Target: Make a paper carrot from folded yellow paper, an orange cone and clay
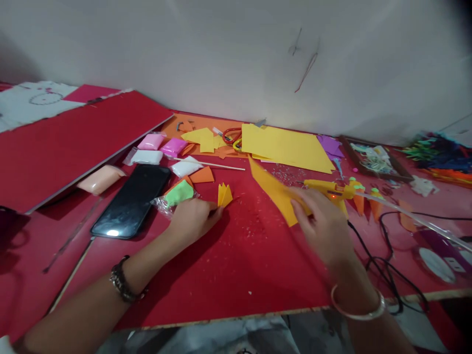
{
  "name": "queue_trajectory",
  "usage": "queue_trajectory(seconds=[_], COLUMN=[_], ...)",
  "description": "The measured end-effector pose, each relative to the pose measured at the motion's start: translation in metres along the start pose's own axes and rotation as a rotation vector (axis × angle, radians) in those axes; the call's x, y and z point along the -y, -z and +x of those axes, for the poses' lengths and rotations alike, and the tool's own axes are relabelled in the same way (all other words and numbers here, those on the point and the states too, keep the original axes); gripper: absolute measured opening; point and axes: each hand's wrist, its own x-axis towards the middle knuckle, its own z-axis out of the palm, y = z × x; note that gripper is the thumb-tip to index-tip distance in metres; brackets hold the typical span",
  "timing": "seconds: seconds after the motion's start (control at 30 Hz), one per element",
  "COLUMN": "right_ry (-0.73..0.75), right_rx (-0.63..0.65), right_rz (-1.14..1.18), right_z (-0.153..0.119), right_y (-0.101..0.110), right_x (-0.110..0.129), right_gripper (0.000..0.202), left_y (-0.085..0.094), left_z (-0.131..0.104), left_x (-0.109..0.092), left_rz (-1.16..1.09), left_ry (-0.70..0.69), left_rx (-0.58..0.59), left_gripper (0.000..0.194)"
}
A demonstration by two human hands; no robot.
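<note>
My left hand [196,216] is closed, pinching a small yellow paper piece [224,195] with a pointed, crown-like top edge just above the red table. Over to the right, my right hand [320,221] grips a larger yellow-orange sheet of paper [275,189], tilted and slightly blurred. Just beyond that hand lies a yellow glue gun [328,188] with a small red light on and a long clear glue stick in its back. A packet of green clay [179,193] sits beside my left hand.
A black phone [132,201] and clay packets [174,146] lie at left, near a red board [81,142]. Yellow sheets [287,147] and scissors [232,136] are at the back. Small orange carrot shapes [375,205], a black cable [387,273] and a brown tray [400,169] occupy the right.
</note>
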Motion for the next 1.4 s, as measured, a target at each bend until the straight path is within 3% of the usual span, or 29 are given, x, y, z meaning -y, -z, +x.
queue_trajectory(seconds=[0.1,0.2,0.37,0.43,0.57,0.77,0.93,1.1,1.23,1.4], right_ry=[-0.172,-0.349,-0.437,-0.402,-0.201,-0.030,0.143,0.315,0.309,0.266], right_rx=[-0.092,-0.048,0.134,0.265,0.512,0.545,0.483,0.434,0.499,0.569], right_rz=[0.263,0.494,0.406,0.366,0.335,0.277,0.183,-0.027,-0.066,0.125], right_z=[-0.011,-0.026,-0.052,-0.064,-0.086,-0.084,-0.063,-0.054,-0.050,-0.043], right_y=[0.009,0.005,-0.008,-0.009,-0.002,0.011,0.019,0.012,0.004,0.003], right_x=[0.001,-0.001,-0.009,-0.010,-0.010,-0.016,-0.017,-0.016,-0.023,-0.040], right_gripper=[0.048,0.053,0.036,0.041,0.067,0.050,0.032,0.027,0.028,0.029], left_y=[0.000,-0.001,-0.004,-0.006,-0.010,-0.021,-0.021,-0.017,-0.018,-0.024], left_z=[-0.001,-0.002,-0.004,-0.005,-0.007,-0.010,-0.011,-0.011,-0.011,-0.012], left_x=[-0.001,-0.002,-0.007,-0.012,-0.021,-0.023,-0.026,-0.027,-0.024,-0.024], left_rz=[0.031,0.050,-0.084,-0.107,-0.129,-0.095,-0.093,-0.122,-0.099,-0.097], left_ry=[-0.009,-0.067,-0.484,-0.573,-0.568,-0.551,-0.524,-0.530,-0.547,-0.508], left_rx=[-0.056,-0.152,-0.211,-0.173,-0.074,0.072,0.110,0.083,0.095,0.097], left_gripper=[0.042,0.038,0.023,0.023,0.035,0.065,0.065,0.059,0.058,0.070])
